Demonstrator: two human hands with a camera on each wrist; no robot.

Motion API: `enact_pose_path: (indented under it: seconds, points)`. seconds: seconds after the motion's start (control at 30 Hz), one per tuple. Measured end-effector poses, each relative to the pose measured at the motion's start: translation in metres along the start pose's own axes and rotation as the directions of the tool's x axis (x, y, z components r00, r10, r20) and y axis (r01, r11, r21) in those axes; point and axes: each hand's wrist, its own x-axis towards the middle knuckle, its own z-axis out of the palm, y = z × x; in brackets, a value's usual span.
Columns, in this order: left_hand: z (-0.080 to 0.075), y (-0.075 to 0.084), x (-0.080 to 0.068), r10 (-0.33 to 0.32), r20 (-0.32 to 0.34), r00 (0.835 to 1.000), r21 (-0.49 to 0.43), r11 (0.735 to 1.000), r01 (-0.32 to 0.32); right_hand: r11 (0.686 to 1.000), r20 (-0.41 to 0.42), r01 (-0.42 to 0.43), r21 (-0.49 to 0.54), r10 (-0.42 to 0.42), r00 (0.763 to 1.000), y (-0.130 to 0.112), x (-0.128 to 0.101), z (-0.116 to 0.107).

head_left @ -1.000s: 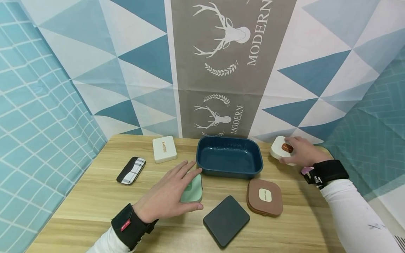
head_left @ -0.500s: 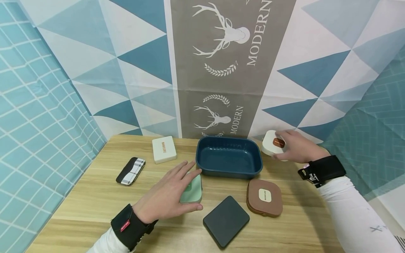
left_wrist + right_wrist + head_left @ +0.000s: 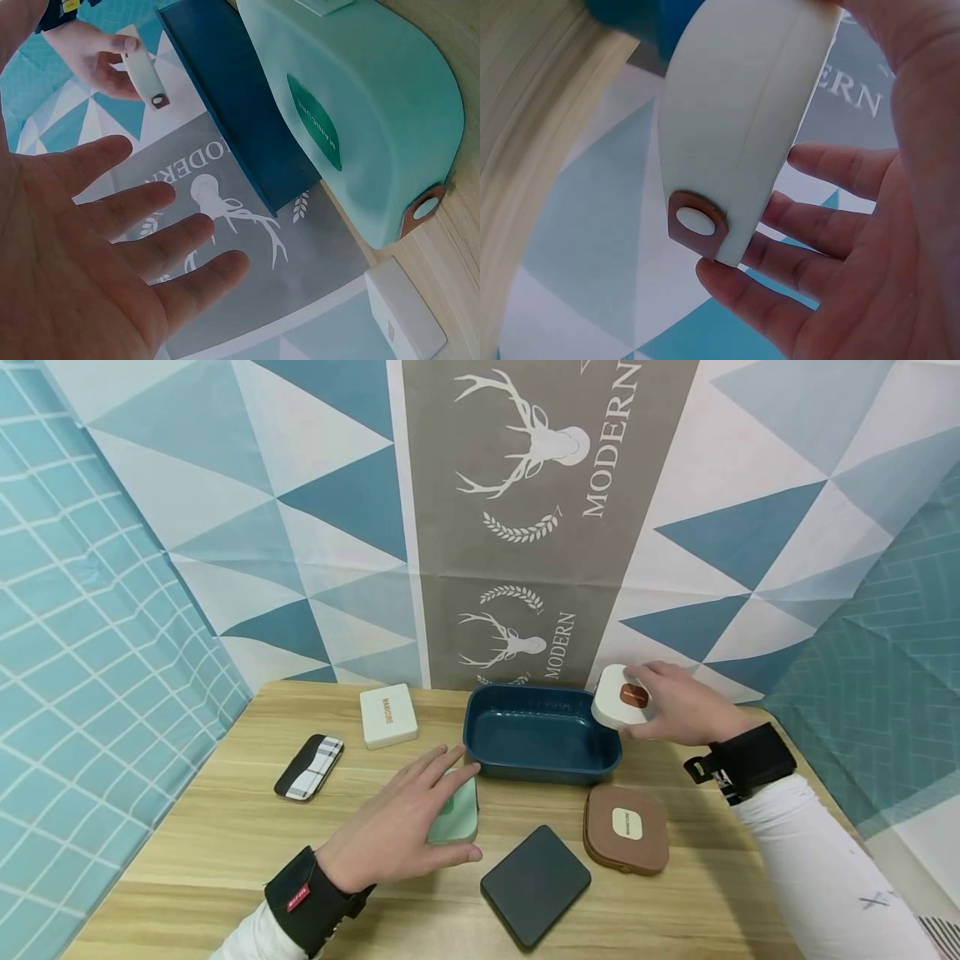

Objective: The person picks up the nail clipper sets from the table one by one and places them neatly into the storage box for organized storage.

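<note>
A: Right hand point(image 3: 675, 706) grips the white case point(image 3: 621, 697), thumb and fingers curled round its edges, holding it in the air above the right end of the blue tray point(image 3: 542, 767). Wrist view shows the same white case edge-on with its brown snap tab, fingers point(image 3: 832, 169) wrapped behind it.

B: Left hand?

A: Left hand point(image 3: 397, 822) lies flat with fingers straight and spread, resting on the mint green case point(image 3: 454, 811), which sits on the table just in front of the tray's left corner. Nothing gripped.

B: Surface?

A: Light wooden table point(image 3: 225, 843), plank grain. On it: a cream box point(image 3: 387, 715) at the back left, a plaid wallet point(image 3: 309, 767) near the left edge, a dark grey square case point(image 3: 535, 885) at the front centre, and a brown case point(image 3: 627, 828) with a white label just right of it, in front of the tray. Tray inside looks bare.

B: Room?

A: Backdrop cloth point(image 3: 525, 510) hangs behind the table, with blue and white triangles and a grey centre strip carrying white deer heads and the word MODERN. Teal grid-pattern cloth point(image 3: 90, 635) on the left, teal herringbone cloth on the right. Both arms wear white sleeves with black wrist straps.
</note>
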Motion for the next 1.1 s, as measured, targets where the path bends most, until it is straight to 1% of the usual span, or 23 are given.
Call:
enact_pose_path:
  seconds: [0.3,0.57,0.73,0.9,1.1]
  points:
    - [0.003,0.001,0.0,0.015,-0.002,1.0,-0.007,1.0,-0.015,0.999,0.026,0.04,0.021,-0.041,0.999,-0.019,0.009,0.004]
    - [0.007,0.002,0.001,0.032,-0.002,1.0,-0.01,0.999,-0.032,0.996,0.023,0.083,0.018,-0.083,0.996,-0.029,0.018,0.013]
    - [0.007,0.003,0.001,0.04,0.002,0.999,-0.012,0.999,-0.04,0.993,0.027,0.112,0.02,-0.113,0.993,-0.033,0.025,0.023]
    - [0.008,0.003,0.001,0.048,0.0,0.999,-0.019,0.999,-0.048,0.993,0.039,0.118,0.013,-0.119,0.992,-0.036,0.032,0.033]
    - [0.009,0.003,0.001,0.047,0.001,0.999,-0.008,0.999,-0.047,0.992,0.066,0.125,0.011,-0.126,0.99,-0.041,0.037,0.038]
